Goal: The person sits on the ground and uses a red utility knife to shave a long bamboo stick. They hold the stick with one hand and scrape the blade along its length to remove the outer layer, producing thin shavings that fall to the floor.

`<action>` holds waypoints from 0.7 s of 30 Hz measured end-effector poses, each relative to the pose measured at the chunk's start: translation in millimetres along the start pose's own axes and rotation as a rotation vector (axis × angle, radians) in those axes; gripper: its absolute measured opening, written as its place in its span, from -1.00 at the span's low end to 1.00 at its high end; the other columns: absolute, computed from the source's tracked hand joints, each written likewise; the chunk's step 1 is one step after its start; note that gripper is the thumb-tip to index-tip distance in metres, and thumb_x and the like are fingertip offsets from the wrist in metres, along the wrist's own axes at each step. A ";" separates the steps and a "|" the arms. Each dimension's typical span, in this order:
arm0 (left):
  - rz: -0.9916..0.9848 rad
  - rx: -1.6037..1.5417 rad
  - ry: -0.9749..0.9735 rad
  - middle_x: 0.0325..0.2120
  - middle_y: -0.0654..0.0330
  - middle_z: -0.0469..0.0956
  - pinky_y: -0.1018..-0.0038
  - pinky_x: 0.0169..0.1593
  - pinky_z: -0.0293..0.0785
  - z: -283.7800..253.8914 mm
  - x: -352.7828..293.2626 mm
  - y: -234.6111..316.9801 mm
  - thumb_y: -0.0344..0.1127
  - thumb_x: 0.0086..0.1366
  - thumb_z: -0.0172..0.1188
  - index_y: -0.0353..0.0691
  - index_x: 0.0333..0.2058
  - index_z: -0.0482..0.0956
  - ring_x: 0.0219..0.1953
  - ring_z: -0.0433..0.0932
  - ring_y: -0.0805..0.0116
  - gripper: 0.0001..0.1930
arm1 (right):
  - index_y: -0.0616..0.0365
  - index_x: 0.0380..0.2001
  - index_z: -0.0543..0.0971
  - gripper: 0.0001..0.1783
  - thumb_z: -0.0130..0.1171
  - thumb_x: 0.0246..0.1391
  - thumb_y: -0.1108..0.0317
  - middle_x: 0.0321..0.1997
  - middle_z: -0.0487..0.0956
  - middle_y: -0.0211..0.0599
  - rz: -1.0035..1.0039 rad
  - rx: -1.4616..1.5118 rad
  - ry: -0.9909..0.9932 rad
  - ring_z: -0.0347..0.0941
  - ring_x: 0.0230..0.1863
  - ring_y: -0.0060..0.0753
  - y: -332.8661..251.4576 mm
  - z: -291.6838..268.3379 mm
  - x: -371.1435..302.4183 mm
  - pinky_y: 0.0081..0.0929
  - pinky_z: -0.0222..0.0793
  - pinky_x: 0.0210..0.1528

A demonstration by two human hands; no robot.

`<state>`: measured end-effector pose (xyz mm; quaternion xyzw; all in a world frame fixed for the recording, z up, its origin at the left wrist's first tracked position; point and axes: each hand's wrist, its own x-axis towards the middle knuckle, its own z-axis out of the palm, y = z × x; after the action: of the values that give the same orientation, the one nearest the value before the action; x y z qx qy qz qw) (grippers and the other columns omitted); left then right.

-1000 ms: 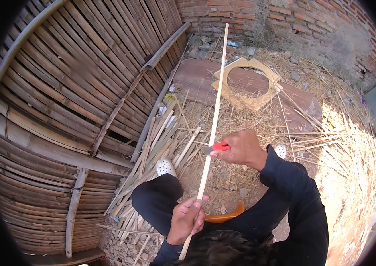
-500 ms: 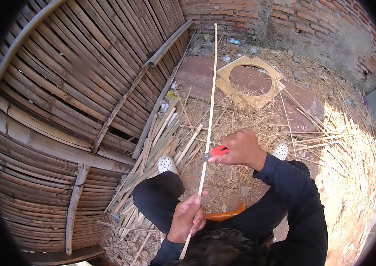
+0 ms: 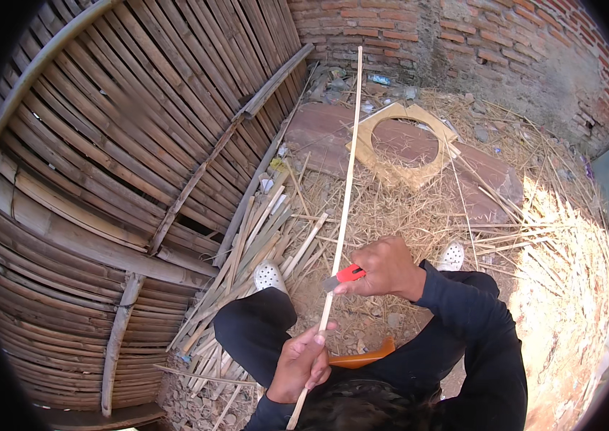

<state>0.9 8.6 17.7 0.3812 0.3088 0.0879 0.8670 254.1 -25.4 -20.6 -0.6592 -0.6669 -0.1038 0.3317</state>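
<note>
A long, thin, pale bamboo strip runs from beside my lap up toward the brick wall. Near its lower end my left hand is closed round it, with the thumb along the strip. My right hand grips a red box cutter a little farther up. The cutter's grey blade lies against the strip just above the left hand. Part of the strip's lower end is hidden behind the left fingers.
Split bamboo strips lie piled by the slatted bamboo wall at left. A board with a round hole rests on a brown slab ahead, amid shavings. An orange seat edge shows between my legs. A brick wall stands behind.
My right hand has drawn the box cutter down along the strip, closer to my left hand. The strip's far tip has shifted slightly right and down in view.
</note>
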 end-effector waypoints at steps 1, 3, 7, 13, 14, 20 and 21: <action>-0.010 0.010 0.009 -0.85 0.34 0.18 0.64 -0.76 0.03 -1.2 -4.0 -2.0 -0.27 0.48 -0.11 -0.36 0.08 0.33 -0.91 0.06 0.62 -0.67 | 0.10 -0.80 0.54 -0.21 0.09 -0.11 -0.49 -0.87 0.40 -0.26 0.030 0.015 -0.031 0.43 -0.79 -0.19 3.1 -3.5 4.8 -0.30 0.30 -0.70; -0.035 0.030 0.023 -0.85 0.34 0.18 0.64 -0.75 0.04 -1.4 -12.2 -5.5 -0.28 0.47 -0.11 -0.36 0.08 0.34 -0.90 0.07 0.61 -0.68 | 0.09 -0.80 0.54 -0.19 0.06 -0.12 -0.53 -0.87 0.40 -0.27 0.246 -0.097 0.012 0.43 -0.79 -0.20 53.2 -3.4 21.4 -0.32 0.30 -0.70; -0.016 0.114 0.014 -0.82 0.34 0.21 0.65 -0.73 0.10 0.2 -7.0 -2.4 -0.29 0.48 -0.11 -0.34 0.11 0.35 -0.87 0.11 0.62 -0.66 | 0.06 -0.81 0.53 -0.18 0.02 -0.12 -0.56 -0.86 0.41 -0.28 0.233 -0.069 -0.065 0.42 -0.80 -0.21 37.7 -3.5 12.7 -0.32 0.29 -0.70; 0.140 0.424 0.158 -0.80 0.33 0.26 0.67 -0.75 0.10 -1.2 1.4 8.9 -0.29 0.47 -0.09 -0.35 0.13 0.36 -0.85 0.16 0.63 -0.64 | 0.02 -0.84 0.46 -0.21 0.09 -0.20 -0.56 -0.86 0.39 -0.37 -0.003 -0.013 -0.047 0.37 -0.83 -0.29 0.7 11.7 5.6 -0.32 0.26 -0.73; 0.158 0.460 0.186 -0.80 0.33 0.27 0.68 -0.75 0.09 -1.8 -4.1 6.6 -0.30 0.47 -0.09 -0.36 0.13 0.36 -0.85 0.17 0.63 -0.64 | 0.02 -0.84 0.46 -0.21 0.10 -0.20 -0.55 -0.86 0.39 -0.37 0.005 -0.017 -0.042 0.37 -0.83 -0.28 4.8 13.6 6.6 -0.33 0.26 -0.73; 0.124 0.444 0.156 -0.80 0.33 0.28 0.67 -0.75 0.10 1.0 0.3 13.2 -0.29 0.47 -0.09 -0.35 0.13 0.36 -0.85 0.17 0.63 -0.64 | 0.02 -0.82 0.50 -0.24 0.11 -0.17 -0.52 -0.86 0.39 -0.35 0.041 0.005 0.001 0.39 -0.81 -0.26 -0.3 17.2 1.4 -0.34 0.27 -0.72; 0.114 0.439 0.154 -0.80 0.33 0.28 0.67 -0.75 0.10 0.6 -0.6 10.6 -0.29 0.47 -0.09 -0.35 0.13 0.36 -0.85 0.17 0.62 -0.64 | 0.01 -0.81 0.52 -0.25 0.11 -0.17 -0.52 -0.86 0.39 -0.35 -0.004 0.013 -0.019 0.41 -0.79 -0.25 -5.7 16.3 2.0 -0.34 0.29 -0.71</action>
<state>1.6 15.4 25.8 0.5694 0.3639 0.0962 0.7308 243.9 -15.0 -30.1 -0.6565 -0.6720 -0.0939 0.3297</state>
